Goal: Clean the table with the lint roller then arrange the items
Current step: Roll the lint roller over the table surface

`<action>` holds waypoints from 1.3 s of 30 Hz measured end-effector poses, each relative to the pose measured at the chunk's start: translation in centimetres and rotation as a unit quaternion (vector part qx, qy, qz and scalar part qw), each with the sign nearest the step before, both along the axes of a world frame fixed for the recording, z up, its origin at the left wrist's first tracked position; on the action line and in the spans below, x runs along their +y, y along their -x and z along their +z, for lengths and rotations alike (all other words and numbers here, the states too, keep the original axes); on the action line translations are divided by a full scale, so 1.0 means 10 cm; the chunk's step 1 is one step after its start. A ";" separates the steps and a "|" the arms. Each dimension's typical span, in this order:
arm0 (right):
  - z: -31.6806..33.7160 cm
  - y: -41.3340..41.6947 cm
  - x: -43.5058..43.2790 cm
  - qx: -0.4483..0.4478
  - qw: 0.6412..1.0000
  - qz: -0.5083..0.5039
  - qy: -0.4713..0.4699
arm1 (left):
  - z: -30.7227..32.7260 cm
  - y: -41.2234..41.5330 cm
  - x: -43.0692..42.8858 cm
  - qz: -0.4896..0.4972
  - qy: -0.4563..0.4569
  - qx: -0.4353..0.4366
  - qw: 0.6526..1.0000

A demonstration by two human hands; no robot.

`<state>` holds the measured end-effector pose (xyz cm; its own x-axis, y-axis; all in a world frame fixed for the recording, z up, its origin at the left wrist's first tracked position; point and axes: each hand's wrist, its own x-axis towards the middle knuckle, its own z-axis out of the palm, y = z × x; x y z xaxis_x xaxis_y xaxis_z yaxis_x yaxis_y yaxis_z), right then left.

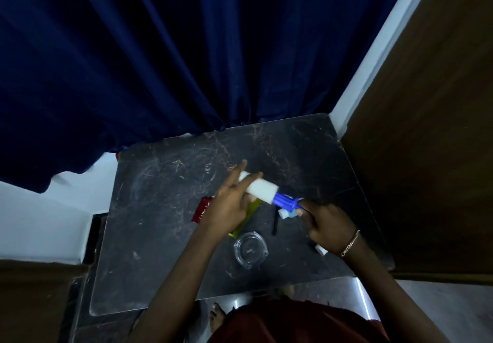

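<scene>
Two hands hold one lint roller [262,188] above the middle of the dark marble-patterned table [165,236]: the right hand [325,226] is wrapped around the blue handle at the roller's four o'clock end, and the left hand [230,202] has its fingers laid along the white roll at the ten o'clock end, thumb and fingers pinching it. The roller lies tilted, white end pointing to ten o'clock, blue end to four o'clock. Under the left hand, partly hidden, lies a yellow-green tube [244,222], and at its nine o'clock a red packet [201,209]. At six o'clock from the roller stands a clear glass ashtray [250,249]. Between ashtray and right hand lies a thin black stick [275,221], and just beneath the blue handle a small white-and-light-blue item [286,213] I cannot identify. A small white piece [320,249] shows under the right wrist, which wears a gold bracelet [350,244]. A deep blue curtain [186,49] hangs beyond the table at twelve o'clock.
</scene>
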<state>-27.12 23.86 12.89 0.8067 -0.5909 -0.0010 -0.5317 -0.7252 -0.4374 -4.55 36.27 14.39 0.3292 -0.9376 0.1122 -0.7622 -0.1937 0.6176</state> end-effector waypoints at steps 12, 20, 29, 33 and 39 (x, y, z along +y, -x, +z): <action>0.01 -0.24 0.25 0.042 0.998 -0.018 -0.032 | -0.05 0.22 0.08 -0.068 -0.011 -0.012 0.998; -0.02 -0.28 0.21 -0.011 0.997 -0.027 -0.065 | -0.01 0.17 0.01 -0.069 0.003 0.001 0.998; -0.18 -0.28 -0.11 0.029 0.991 0.062 -0.112 | -0.16 -0.10 -0.17 -0.082 -0.008 0.005 0.997; -0.29 -0.36 -0.34 0.009 0.993 0.032 -0.110 | -0.30 -0.22 -0.38 -0.078 -0.044 -0.008 0.996; -0.80 -0.55 -0.98 0.030 0.984 -0.080 -0.157 | -0.55 -0.46 -0.75 -0.029 -0.157 -0.056 0.986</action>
<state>-21.58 14.08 4.89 0.6963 -0.6735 -0.2479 -0.6596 -0.4644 -0.5909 0.05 28.77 8.88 0.2752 -0.9490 -0.1541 -0.8380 -0.3153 0.4452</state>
